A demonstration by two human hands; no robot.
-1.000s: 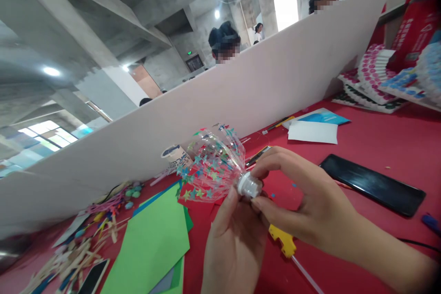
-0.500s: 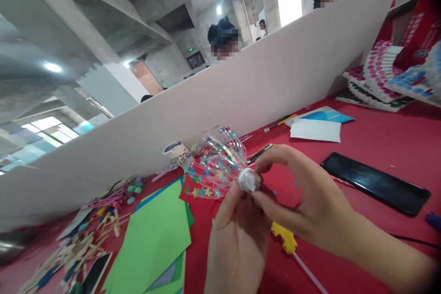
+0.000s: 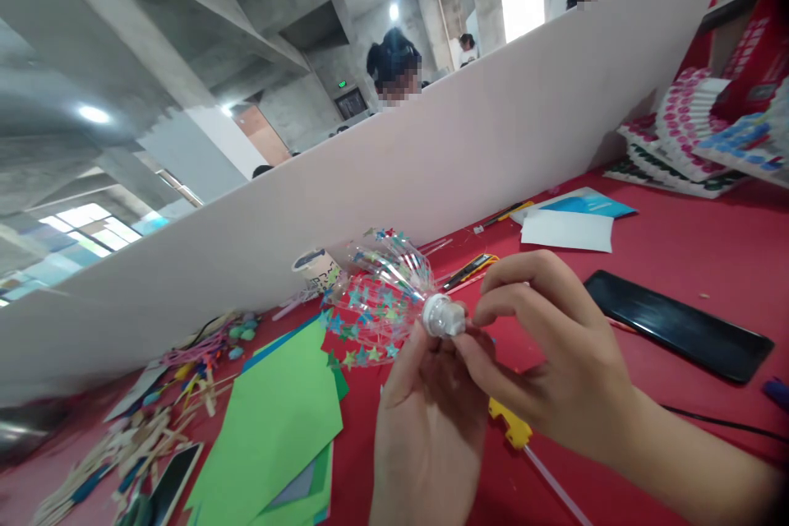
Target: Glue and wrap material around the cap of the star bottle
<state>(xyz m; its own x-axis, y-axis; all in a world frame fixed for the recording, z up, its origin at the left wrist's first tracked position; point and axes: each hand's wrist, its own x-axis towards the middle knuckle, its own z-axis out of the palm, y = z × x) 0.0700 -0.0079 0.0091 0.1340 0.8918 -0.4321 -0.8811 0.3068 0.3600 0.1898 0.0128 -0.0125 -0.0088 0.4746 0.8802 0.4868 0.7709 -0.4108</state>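
A clear plastic bottle top point(image 3: 398, 288), its body cut into thin splayed strips with coloured stars on them, lies on its side above the table. My left hand point(image 3: 431, 419) is closed around its neck, thumb on the near side and the other fingers underneath. The white ring and the mouth point(image 3: 445, 316) point right, with a clear crumpled lump in the opening. At that mouth my right hand point(image 3: 548, 345) has its thumb and index finger bent close together in a pinch. Whatever lies between those fingertips is too small to make out.
Green paper sheets point(image 3: 277, 419) lie left of my hands, beside wooden sticks point(image 3: 148, 452) and pompoms. Behind are a paper cup point(image 3: 314, 267) and a cutter knife point(image 3: 469, 269). A phone point(image 3: 675, 325) lies right; a yellow glue gun point(image 3: 513, 425) lies below. A white partition point(image 3: 394, 156) rises behind.
My right index finger has drawn back slightly from the bottle mouth, showing more of the clear lump. The bottle top has turned a little in my left hand.
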